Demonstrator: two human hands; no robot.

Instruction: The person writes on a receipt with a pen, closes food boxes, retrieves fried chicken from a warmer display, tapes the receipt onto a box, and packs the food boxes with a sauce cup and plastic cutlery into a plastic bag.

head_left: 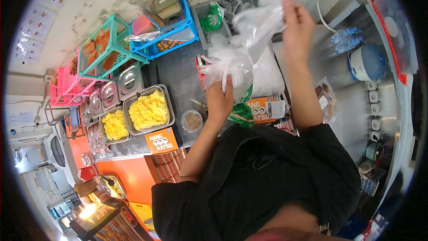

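My left hand point(219, 101) is closed around a gathered bunch of thin, translucent white plastic bags point(229, 64) over the dark counter. Higher up and to the right, my right hand point(298, 27) pinches one end of a crumpled white plastic bag point(259, 20), stretched up and away from the bunch. A green plastic bag point(241, 111) hangs just below and right of my left hand. Beneath the white bags lies a flat stack of clear plastic point(267, 71). Partly hidden behind the bunch is a red item point(199, 69).
Trays of yellow food point(148, 110) and a round clear tub point(191, 120) stand left on the counter. Behind are a blue basket point(192, 18), a teal basket point(117, 24) and a grey bin point(205, 40). An orange box point(263, 109) lies near my body. Right is a water jug point(372, 62).
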